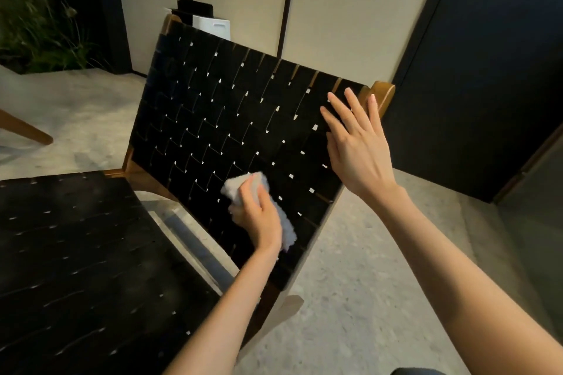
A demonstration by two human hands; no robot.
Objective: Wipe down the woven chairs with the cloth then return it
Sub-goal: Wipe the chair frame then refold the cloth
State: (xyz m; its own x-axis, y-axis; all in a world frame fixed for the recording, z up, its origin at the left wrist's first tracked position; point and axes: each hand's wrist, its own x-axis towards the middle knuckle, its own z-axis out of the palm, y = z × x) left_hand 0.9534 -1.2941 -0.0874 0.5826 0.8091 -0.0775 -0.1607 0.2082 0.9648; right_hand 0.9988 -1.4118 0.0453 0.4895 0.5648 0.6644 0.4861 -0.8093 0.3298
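Note:
A woven chair [213,106] with black straps and a wooden frame fills the middle of the head view, its backrest tilted away and its seat [76,253] at the lower left. My left hand [259,213] grips a fluffy white cloth [288,228] and presses it against the lower part of the backrest. My right hand [356,146] lies with straight, spread fingers against the backrest's right side, just below the wooden top corner [382,94].
A wooden leg of a second chair [24,128] shows at the left edge. A white box with black items [210,23] stands behind the backrest by the beige wall. Plants [36,24] are at the back left, a dark wall [487,70] to the right. Pale concrete floor [380,268] surrounds the chair.

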